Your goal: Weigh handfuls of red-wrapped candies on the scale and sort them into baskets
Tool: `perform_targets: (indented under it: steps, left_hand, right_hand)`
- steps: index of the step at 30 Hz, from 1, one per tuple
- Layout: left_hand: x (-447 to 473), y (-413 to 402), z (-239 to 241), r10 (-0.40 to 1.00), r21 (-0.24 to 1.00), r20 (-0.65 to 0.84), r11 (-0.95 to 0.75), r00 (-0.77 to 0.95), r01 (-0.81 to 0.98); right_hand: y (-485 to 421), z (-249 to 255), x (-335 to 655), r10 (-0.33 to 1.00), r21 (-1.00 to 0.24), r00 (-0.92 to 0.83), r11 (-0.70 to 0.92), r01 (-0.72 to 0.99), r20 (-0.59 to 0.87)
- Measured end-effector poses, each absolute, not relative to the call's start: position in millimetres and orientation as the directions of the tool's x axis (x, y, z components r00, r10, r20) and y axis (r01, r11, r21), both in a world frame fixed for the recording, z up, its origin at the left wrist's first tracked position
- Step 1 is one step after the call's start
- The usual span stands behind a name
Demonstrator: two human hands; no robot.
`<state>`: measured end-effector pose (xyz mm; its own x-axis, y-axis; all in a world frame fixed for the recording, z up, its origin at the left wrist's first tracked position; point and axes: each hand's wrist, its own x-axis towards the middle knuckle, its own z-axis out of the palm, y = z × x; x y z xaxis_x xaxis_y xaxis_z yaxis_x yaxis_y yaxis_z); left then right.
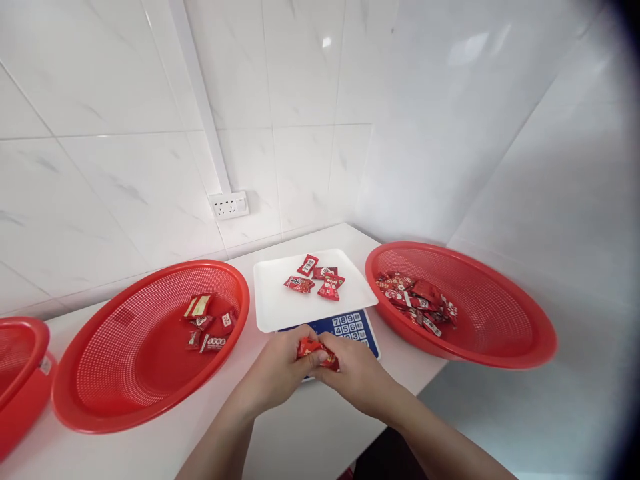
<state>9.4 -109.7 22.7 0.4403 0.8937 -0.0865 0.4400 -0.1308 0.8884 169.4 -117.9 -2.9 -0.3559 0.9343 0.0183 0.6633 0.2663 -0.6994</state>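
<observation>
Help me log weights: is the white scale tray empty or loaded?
Loaded. A few red wrapped candies lie on the white tray atop the scale.

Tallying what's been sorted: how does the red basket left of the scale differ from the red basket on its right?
The left basket holds only a few scattered packets, one with a gold-coloured face. The right basket holds a denser heap of red packets. The left basket sits wholly on the counter, while the right basket seems to overhang its edge. Both are round, red and perforated, and flank the scale.
</observation>
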Motion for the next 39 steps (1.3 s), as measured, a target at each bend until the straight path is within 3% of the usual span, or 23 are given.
perform_targets:
  steps: [5, 14, 22, 26, 29, 33, 39]
  left_hand:
    - [1, -107, 28, 0.893, 0.902, -0.057, -0.146, 0.446, 0.407]
    - [6, -107, 29, 0.893, 0.915, -0.037, -0.151, 0.449, 0.375]
    - [1, -100, 22, 0.943, 0.941, 0.024, -0.133, 0.331, 0.311]
    - [-16, -92, 26, 0.986, 0.984, 0.167, -0.165, -0.024, 0.067]
    - [-31, -88, 33, 0.96, 0.953, 0.149, -0.203, -0.236, -0.225]
    - [-42, -86, 37, 0.949, 0.878, 0.092, -0.221, -0.302, -0.425]
    - [-41, -87, 38, 0.957, 0.889, 0.12, -0.221, -0.263, -0.401]
  right_hand:
    - [-122, -1, 184, 0.892, -0.901, -0.448, 0.237, 0.363, 0.054]
    - [-119, -7, 184, 0.951, -0.877, -0.29, 0.228, 0.423, 0.107]
    - [-112, -9, 184, 0.941, -0.868, -0.261, 0.306, 0.391, 0.214]
    - [-105, -7, 200, 0.969, -0.899, -0.075, 0.247, 0.362, 0.236]
    - [-100, -4, 215, 0.958, -0.913, 0.098, 0.221, 0.342, 0.269]
    - [-96, -1, 225, 0.923, -0.903, 0.237, 0.2, 0.381, 0.304]
    - [-93, -1, 228, 0.896, -0.857, 0.278, 0.18, 0.483, 0.345]
